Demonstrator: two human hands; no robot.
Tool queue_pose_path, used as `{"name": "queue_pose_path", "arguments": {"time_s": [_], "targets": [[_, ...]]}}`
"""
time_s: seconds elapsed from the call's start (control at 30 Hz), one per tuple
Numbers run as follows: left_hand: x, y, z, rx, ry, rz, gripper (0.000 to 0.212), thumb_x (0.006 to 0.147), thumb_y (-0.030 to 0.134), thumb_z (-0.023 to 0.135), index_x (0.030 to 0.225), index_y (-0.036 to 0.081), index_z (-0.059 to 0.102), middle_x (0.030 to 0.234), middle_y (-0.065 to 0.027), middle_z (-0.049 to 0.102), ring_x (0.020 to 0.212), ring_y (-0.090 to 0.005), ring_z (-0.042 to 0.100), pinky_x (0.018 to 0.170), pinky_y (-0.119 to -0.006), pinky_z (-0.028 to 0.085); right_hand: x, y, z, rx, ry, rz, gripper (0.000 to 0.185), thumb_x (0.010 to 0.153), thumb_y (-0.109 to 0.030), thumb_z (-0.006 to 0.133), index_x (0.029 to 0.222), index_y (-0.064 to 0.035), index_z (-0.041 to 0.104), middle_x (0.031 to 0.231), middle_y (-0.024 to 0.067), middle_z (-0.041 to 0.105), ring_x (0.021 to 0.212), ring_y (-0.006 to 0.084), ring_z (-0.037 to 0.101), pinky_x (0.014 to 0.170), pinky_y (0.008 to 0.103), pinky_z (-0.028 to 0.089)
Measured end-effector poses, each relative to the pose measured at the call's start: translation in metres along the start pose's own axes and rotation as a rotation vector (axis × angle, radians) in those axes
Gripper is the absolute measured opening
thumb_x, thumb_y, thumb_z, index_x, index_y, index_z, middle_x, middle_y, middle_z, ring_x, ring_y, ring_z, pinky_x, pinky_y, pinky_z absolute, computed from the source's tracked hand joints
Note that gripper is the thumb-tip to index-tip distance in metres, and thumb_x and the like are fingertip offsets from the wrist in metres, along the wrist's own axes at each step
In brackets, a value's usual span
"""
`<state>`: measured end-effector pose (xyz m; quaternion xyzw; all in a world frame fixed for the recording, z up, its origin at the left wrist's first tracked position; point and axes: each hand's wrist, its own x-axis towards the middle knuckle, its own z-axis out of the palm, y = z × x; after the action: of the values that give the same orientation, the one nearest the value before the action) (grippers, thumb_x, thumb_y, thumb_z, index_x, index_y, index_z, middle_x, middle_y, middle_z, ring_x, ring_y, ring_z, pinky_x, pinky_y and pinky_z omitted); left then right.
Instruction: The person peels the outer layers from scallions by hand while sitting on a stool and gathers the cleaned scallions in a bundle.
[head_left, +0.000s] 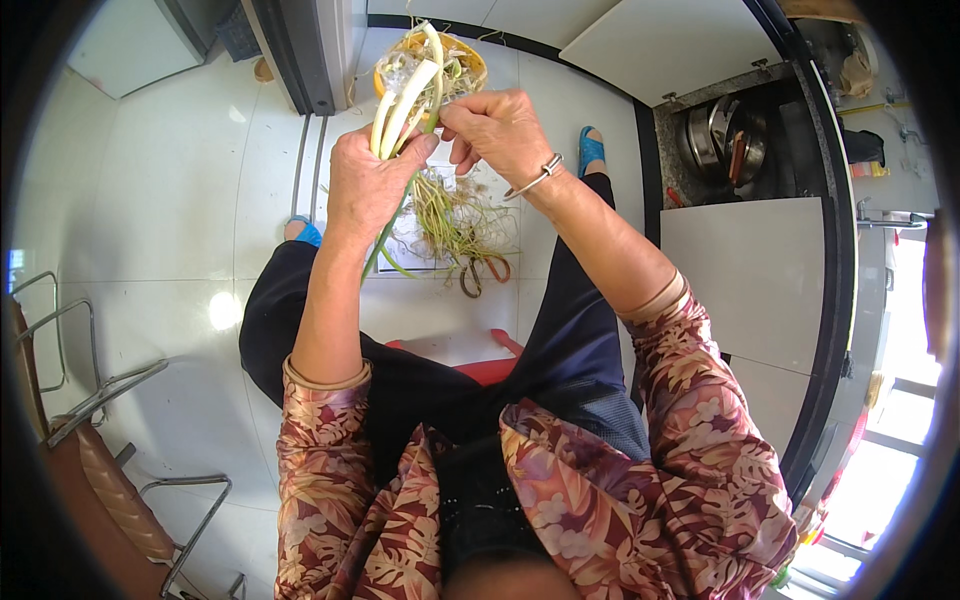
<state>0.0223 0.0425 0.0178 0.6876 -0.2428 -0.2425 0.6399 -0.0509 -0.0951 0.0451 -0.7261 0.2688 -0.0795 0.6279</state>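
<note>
Several long green onions (407, 106) are gripped in my left hand (369, 178), white ends up and green leaves hanging below the wrist. My right hand (499, 135), wearing a metal bangle, pinches one stalk between thumb and forefinger, just right of the left hand. Beyond them a yellow basket (480, 69) on the floor holds trimmings and clear plastic. Under my hands a heap of thin greens with roots (450, 214) lies partly on printed paper (409, 251). Scissors (471, 277) lie at the near edge of the heap, their blades hidden beneath it.
A red stool (487, 369) shows between my legs. An open cabinet (750, 150) with metal pots stands on the right, its white door swung out. Chairs with metal frames (124, 382) stand on the left. A door frame and floor track (307, 161) lie at the upper left.
</note>
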Motion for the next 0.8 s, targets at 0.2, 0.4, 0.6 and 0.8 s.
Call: {"name": "queue_pose_path", "arguments": {"time_s": [0.2,0.4,0.6,0.8], "targets": [[-0.003,0.006,0.002,0.113,0.009,-0.028,0.016,0.075,0.015,0.068,0.081,0.001,0.065,0.061,-0.0025,0.059,0.055,-0.0079,0.049,0.052,-0.025,0.041,0.003,0.007,0.003,-0.032,0.064,-0.006,0.02,0.075,-0.013,0.059,0.074,0.0068,0.063,0.059,0.0111,0.061,0.048,0.0148,0.06,0.045,0.0236,0.05],[0.001,-0.002,-0.004,-0.033,-0.045,-0.039,0.016,0.076,0.015,0.068,0.077,0.0,0.065,0.06,-0.0015,0.057,0.054,-0.0066,0.049,0.051,-0.023,0.039,0.008,0.011,0.001,0.182,-0.033,0.042,0.02,0.082,-0.011,0.059,0.082,0.0084,0.062,0.07,0.0117,0.062,0.056,0.016,0.062,0.049,0.025,0.054],[0.002,-0.002,-0.006,-0.141,-0.083,-0.044,0.017,0.077,0.015,0.069,0.077,-0.001,0.064,0.061,-0.0012,0.057,0.054,-0.0065,0.048,0.05,-0.021,0.039,0.008,0.01,-0.007,0.271,-0.105,0.035,0.019,0.081,-0.011,0.059,0.081,0.008,0.062,0.07,0.0134,0.061,0.057,0.0174,0.061,0.054,0.029,0.056],[0.002,0.002,-0.006,-0.164,-0.092,-0.065,0.017,0.077,0.015,0.068,0.078,-0.001,0.064,0.062,-0.0016,0.057,0.055,-0.0072,0.049,0.051,-0.022,0.039,0.01,0.014,-0.009,0.32,-0.088,0.01,0.019,0.081,-0.01,0.058,0.081,0.0081,0.061,0.071,0.0147,0.061,0.056,0.0182,0.061,0.052,0.0303,0.056]]}}
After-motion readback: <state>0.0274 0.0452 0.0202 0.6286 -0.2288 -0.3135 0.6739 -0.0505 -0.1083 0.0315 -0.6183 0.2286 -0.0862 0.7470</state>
